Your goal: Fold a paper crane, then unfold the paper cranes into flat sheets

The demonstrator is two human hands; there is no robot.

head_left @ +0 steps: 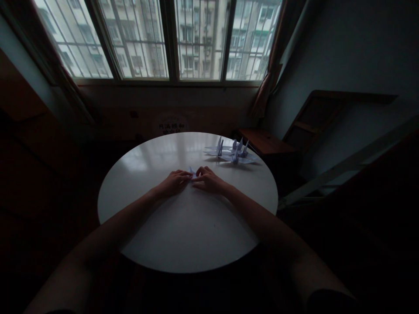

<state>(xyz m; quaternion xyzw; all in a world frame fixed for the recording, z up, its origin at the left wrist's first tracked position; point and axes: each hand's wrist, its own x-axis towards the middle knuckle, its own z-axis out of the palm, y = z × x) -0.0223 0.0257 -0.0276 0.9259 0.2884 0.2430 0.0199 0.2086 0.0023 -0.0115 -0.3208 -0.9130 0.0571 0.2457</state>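
Observation:
A small piece of folded paper (193, 173), pale bluish white, lies low on the round white table (193, 235) between my hands. My left hand (176, 181) grips its left side, with the fingertips pressed together on it. From the right, my right hand (208, 179) pinches the same paper with thumb and bent fingers. Much of the paper is hidden behind the fingers, with a pointed tip showing above them. Several folded paper cranes (235, 153) stand in a cluster at the table's far right, beyond my right hand.
Behind the table is a barred window (196, 41) with a curtain (266, 89) at its right. A low reddish-brown wooden surface (262, 140) stands past the table's right edge. At the right, a pale diagonal rail (340, 168) rises beside the wall. The room is dim.

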